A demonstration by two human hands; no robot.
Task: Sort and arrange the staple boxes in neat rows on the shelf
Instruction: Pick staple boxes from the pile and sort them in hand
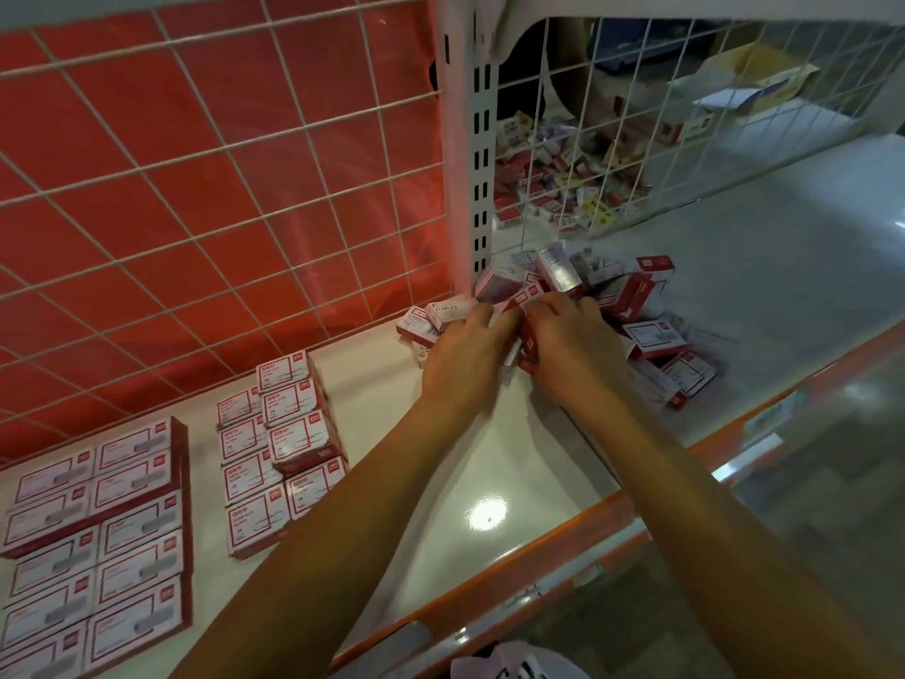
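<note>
Nearest, sorted rows (93, 531) and a smaller block (281, 448) lie on the shelf (489, 482). Beyond, left hand (460, 355) and right hand (570, 345), pressed together, pinch a red box (526, 335) at the pile (612, 296). Best practice: square each box to its row, label up, edges touching

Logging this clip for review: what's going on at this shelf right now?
A person is sorting staple boxes on a white shelf. Both hands, the left hand and the right hand, are together at the near edge of a loose pile of boxes by the wire divider, gripping a few small red-and-white boxes. To the left, two groups already lie in neat rows: small boxes and larger boxes.
</note>
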